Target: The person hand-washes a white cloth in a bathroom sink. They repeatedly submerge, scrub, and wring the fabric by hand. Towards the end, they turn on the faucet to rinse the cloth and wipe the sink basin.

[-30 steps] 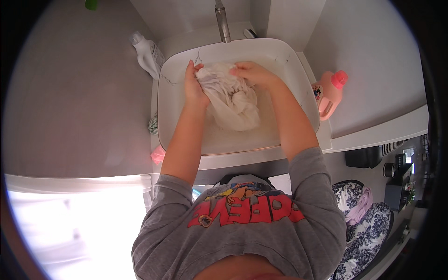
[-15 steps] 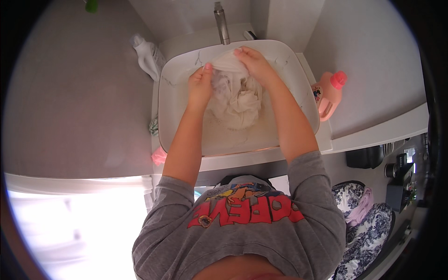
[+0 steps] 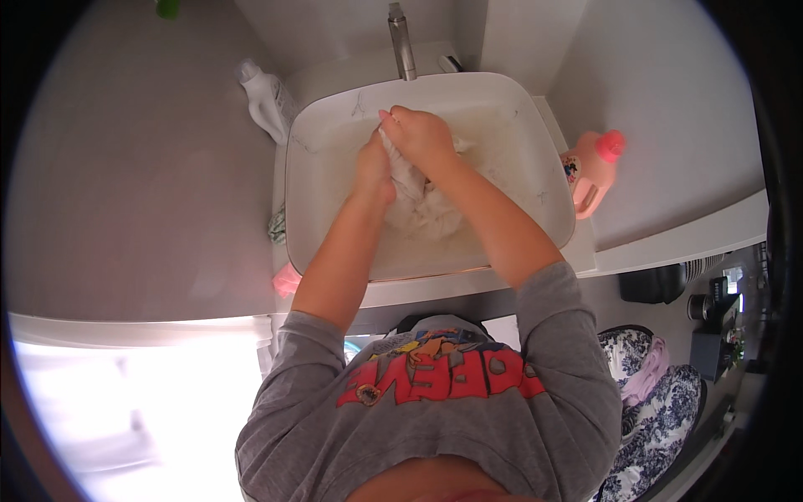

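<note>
A wet white cloth [image 3: 425, 216] lies bunched in the cloudy water of a white sink [image 3: 322, 125] with grey veining. My left hand [image 3: 374, 170] is closed on a gathered part of it, lifted toward the far side. Against it, my right hand [image 3: 421, 134] grips the same bunched fabric, its fingers folded over the top. The two hands touch each other, and part of the cloth is hidden between them. The rest trails down into the water between my forearms.
A metal faucet [image 3: 402, 50] rises behind the sink. To the left stands a white bottle [image 3: 266, 105]; to the right, a pink bottle [image 3: 595, 171]. Pink cloth [image 3: 286, 280] and green patterned cloth [image 3: 278, 226] lie by the left rim. A patterned padded item [image 3: 661, 422] is at lower right.
My hands were apart, stretching the cloth's edge between them. They have come together, with the right hand moving left and slightly nearer, and the fabric is now bunched between them.
</note>
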